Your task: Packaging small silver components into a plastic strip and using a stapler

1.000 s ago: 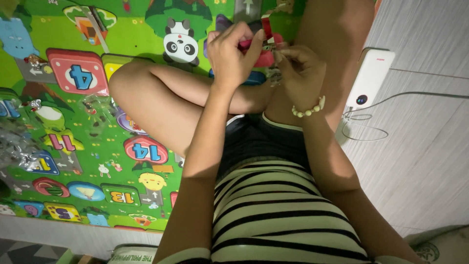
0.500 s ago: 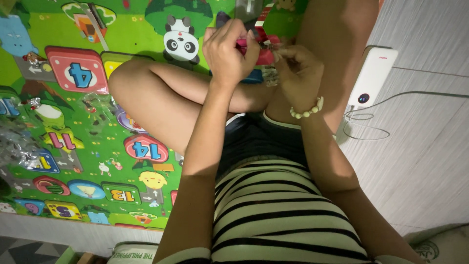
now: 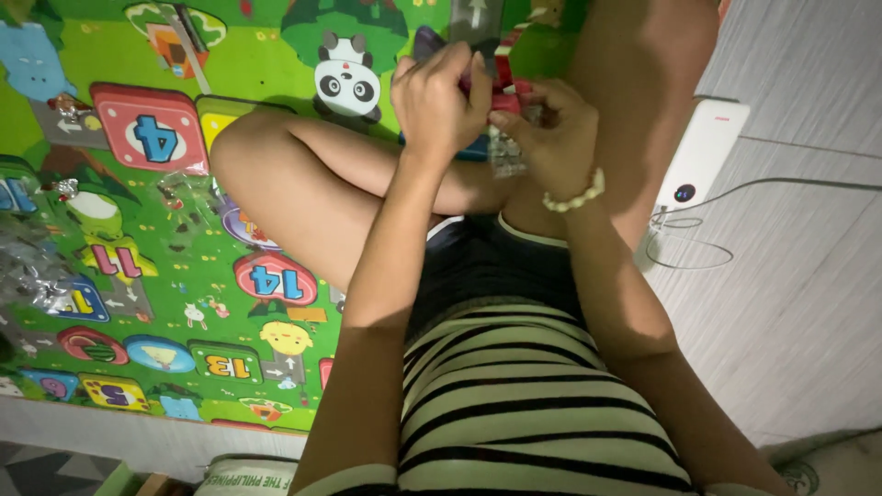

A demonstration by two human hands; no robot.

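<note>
both hands [image 3: 441, 101] pinching small red packet [image 3: 508, 94], clear wrapper [image 3: 507, 152] below

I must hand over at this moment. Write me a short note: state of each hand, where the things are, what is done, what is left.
Left hand: closed around a small red item, raised above the crossed legs.
Right hand: fingers pinch the same red item from the other side; a bead bracelet is on that wrist.
Nearby: a clear plastic piece hangs under the hands; a white power bank with its cable lies on the floor to the right; the play mat lies to the left.
Done and left: cannot tell; the item is mostly hidden.
</note>
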